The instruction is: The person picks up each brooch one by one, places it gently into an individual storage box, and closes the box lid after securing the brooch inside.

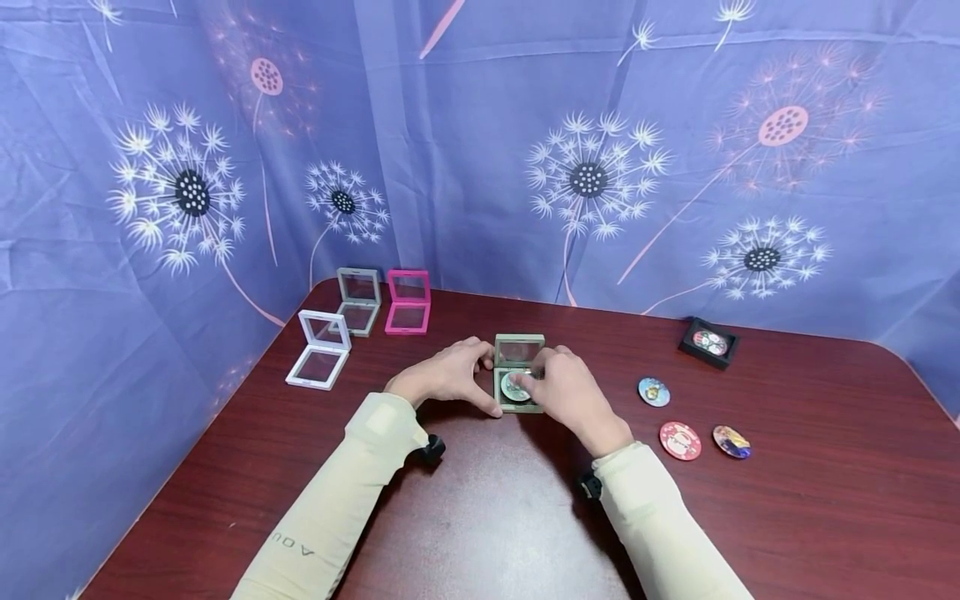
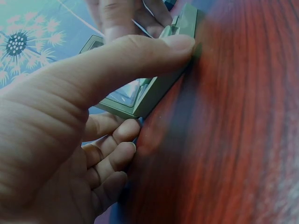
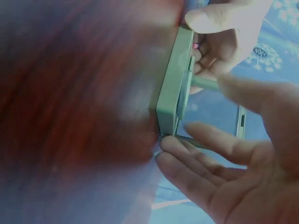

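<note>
A green hinged display frame [image 1: 506,408] lies unfolded in the middle of the table, its lid half standing up at the back. On the film of its lower half sits a round pin badge [image 1: 514,387], whose edge stands up above the rim in the right wrist view. My left hand [image 1: 450,375] grips the frame's left side, thumb at the front corner and fingers toward the back. Over the right side is my right hand [image 1: 566,387], its thumb close over the badge. In the right wrist view its loosely bent fingers [image 3: 205,172] reach the frame's side.
At the back left stand unfolded white [image 1: 318,350], grey [image 1: 358,302] and pink [image 1: 408,302] frames. To the right lie a blue badge [image 1: 654,392], a red badge [image 1: 680,441] and a multicoloured badge [image 1: 731,442]. Behind them is a black frame [image 1: 708,342] holding a badge.
</note>
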The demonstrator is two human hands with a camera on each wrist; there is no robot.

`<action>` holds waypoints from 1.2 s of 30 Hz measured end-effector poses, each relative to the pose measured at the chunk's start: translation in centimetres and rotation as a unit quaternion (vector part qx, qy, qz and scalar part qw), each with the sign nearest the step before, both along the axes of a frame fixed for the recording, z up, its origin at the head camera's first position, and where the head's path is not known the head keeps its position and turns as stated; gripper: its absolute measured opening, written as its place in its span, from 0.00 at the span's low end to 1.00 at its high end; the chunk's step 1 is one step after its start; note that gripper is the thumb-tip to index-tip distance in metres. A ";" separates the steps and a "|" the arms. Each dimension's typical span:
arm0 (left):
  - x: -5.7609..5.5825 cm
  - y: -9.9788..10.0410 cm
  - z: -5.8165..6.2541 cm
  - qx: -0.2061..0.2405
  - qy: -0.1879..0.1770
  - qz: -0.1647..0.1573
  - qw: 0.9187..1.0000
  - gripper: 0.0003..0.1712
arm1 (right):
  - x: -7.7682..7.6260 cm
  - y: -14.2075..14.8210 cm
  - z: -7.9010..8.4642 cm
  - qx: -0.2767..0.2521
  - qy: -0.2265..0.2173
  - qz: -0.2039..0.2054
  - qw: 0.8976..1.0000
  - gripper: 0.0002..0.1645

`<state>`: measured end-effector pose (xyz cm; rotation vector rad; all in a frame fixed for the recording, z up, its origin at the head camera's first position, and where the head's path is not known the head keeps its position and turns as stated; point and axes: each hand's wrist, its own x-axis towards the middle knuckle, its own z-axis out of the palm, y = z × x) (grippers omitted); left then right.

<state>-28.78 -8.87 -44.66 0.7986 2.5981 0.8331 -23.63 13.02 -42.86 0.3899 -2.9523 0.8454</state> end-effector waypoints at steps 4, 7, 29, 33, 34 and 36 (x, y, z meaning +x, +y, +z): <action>0.0 0.0 0.0 0.001 0.001 0.001 1.000 0.39 | -0.4 0.5 0.0 -0.065 -0.021 -0.044 0.997 0.17; 0.0 0.0 0.0 0.002 0.000 0.001 1.000 0.39 | -0.6 0.7 0.0 -0.101 -0.049 -0.073 0.991 0.19; 0.2 0.0 0.1 0.007 -0.007 0.008 1.000 0.41 | -1.9 1.4 -0.8 -0.323 -0.165 -0.106 0.926 0.40; 0.1 0.1 0.0 0.006 -0.009 0.010 1.000 0.42 | -1.8 1.6 -0.5 -0.325 -0.177 -0.103 0.923 0.41; 0.0 0.1 0.0 0.006 -0.008 0.010 1.000 0.42 | -1.8 1.7 -0.4 -0.327 -0.182 -0.102 0.922 0.41; 0.0 0.1 -0.1 0.004 -0.005 0.009 1.000 0.42 | -1.8 1.7 -0.3 -0.334 -0.192 -0.097 0.918 0.42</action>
